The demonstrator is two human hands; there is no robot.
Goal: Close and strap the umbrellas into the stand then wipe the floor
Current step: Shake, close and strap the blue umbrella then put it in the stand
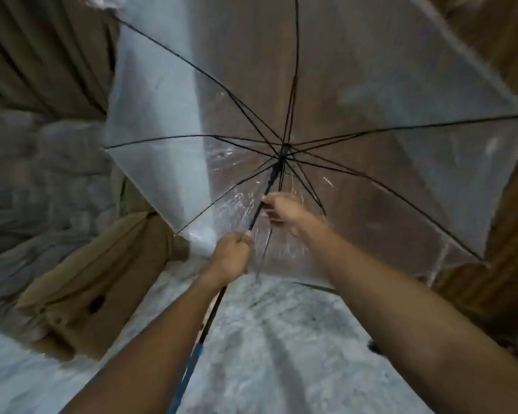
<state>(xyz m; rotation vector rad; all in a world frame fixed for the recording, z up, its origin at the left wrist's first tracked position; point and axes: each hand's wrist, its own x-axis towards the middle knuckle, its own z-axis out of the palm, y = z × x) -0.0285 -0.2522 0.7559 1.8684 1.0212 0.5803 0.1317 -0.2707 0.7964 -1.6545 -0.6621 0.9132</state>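
A clear plastic umbrella (356, 121) with black ribs is spread fully open in front of me, its canopy facing away. Its black shaft (269, 186) runs down toward me and ends in a blue handle part (189, 372) under my left forearm. My left hand (231, 255) is closed around the shaft low down. My right hand (281, 207) grips the shaft higher up, just below the runner where the ribs meet. No umbrella stand is in view.
A brown cardboard box (102, 279) lies on the pale speckled floor (266, 339) at the left. A grey stone-like wall (27, 174) stands at far left, wooden panels (491, 264) at right. A small dark object (374, 348) lies on the floor by my right arm.
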